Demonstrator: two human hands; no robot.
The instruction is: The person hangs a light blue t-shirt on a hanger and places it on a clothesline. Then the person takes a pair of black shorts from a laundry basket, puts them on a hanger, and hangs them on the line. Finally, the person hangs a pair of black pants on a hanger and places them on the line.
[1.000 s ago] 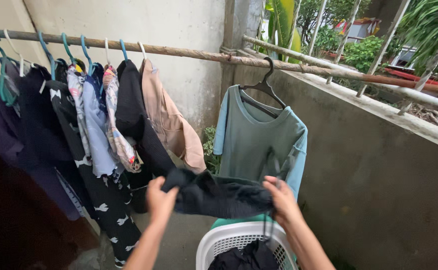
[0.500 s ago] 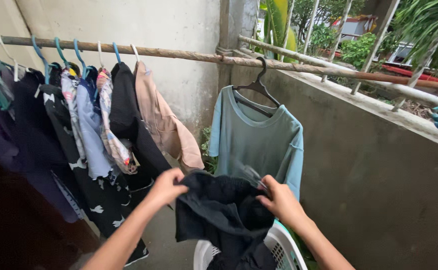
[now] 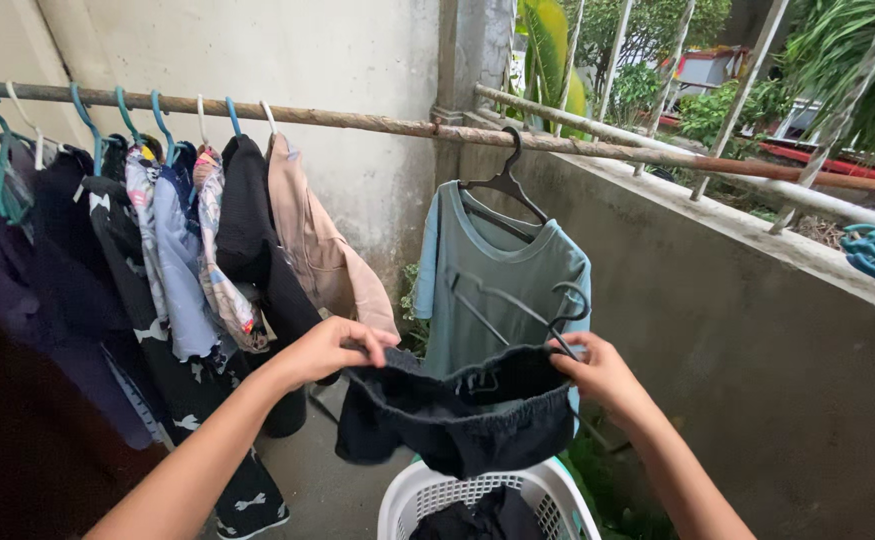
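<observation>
Since half second ago, dark elastic-waist shorts (image 3: 462,415) pulled open wider, lifted above white plastic laundry basket (image 3: 477,492). My left hand (image 3: 332,348) pinches waistband; right hand (image 3: 602,370) grips waistband plus black plastic hanger (image 3: 517,315). Best keep waistband taut, level for hanger.

the black shorts (image 3: 462,410) now hang stretched open at the waistband between the left hand (image 3: 329,350) and right hand (image 3: 602,372), no longer bunched. a dark hanger (image 3: 517,320), earlier dangling below the right hand, now sits raised above the waistband.
</observation>
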